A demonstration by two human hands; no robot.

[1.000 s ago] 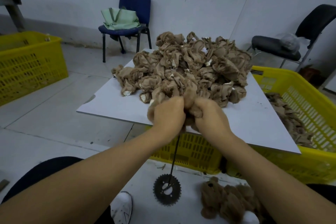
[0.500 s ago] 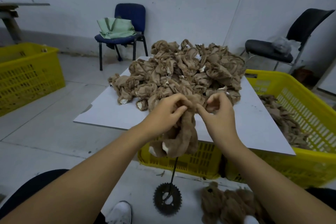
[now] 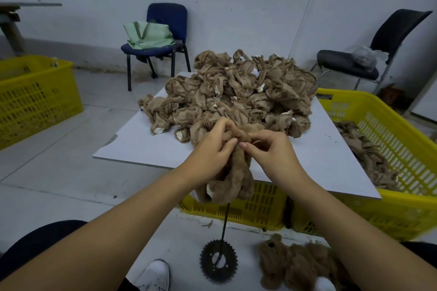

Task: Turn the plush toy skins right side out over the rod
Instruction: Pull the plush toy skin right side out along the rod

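A brown plush skin (image 3: 233,179) hangs furry side out over the top of a thin black rod (image 3: 225,224), which rises from a toothed gear base (image 3: 218,263) on the floor. My left hand (image 3: 210,149) grips the skin's top from the left. My right hand (image 3: 272,151) pinches a small fold of it from the right, thumb tips nearly meeting. The rod's upper part is hidden inside the skin. A big heap of inside-out tan skins (image 3: 236,94) lies on the white board (image 3: 146,146) just behind my hands.
Finished furry skins (image 3: 293,264) lie on the floor at the lower right. Yellow crates stand under the board (image 3: 238,208), at the right (image 3: 387,139) holding more skins, and at the far left (image 3: 35,99). Two chairs (image 3: 163,38) (image 3: 369,61) stand by the wall. My white shoe (image 3: 155,275) is near the gear.
The skin went from bunched in both fists at the rod's top to pulled down furry side out over it. My fingers now pinch only its top; the view tilted slightly.
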